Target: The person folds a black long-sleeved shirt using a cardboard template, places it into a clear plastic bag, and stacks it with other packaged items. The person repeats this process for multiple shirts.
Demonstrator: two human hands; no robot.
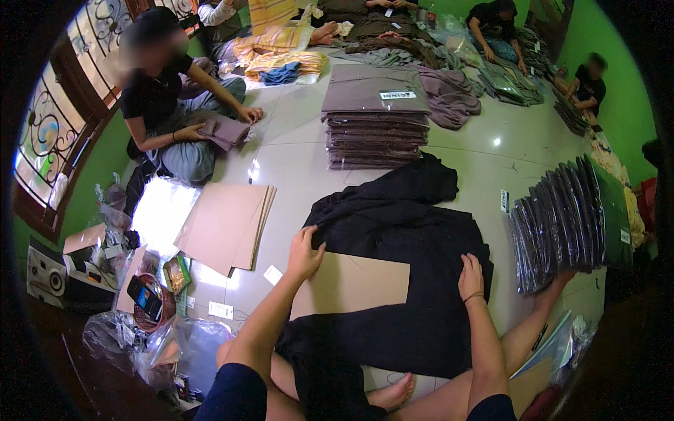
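Observation:
A black cloth garment [442,330] lies spread on the floor in front of my legs, part of it bunched at the far side. On top of it rests a flat brown cardboard sheet [358,284]. My left hand [307,254] is at the sheet's far left corner, its fingers closed on the black cloth there. My right hand [471,276] lies on the garment's right side with fingers stretched out, apart from the cardboard.
Beyond the garment stands a stack of bagged brown garments [375,133]. More cardboard sheets [225,224] lie at left, near a basket [156,316] with a phone [144,298]. Bagged dark garments [558,217] lean in a row at right. A co-worker [175,105] folds cloth; others sit farther back.

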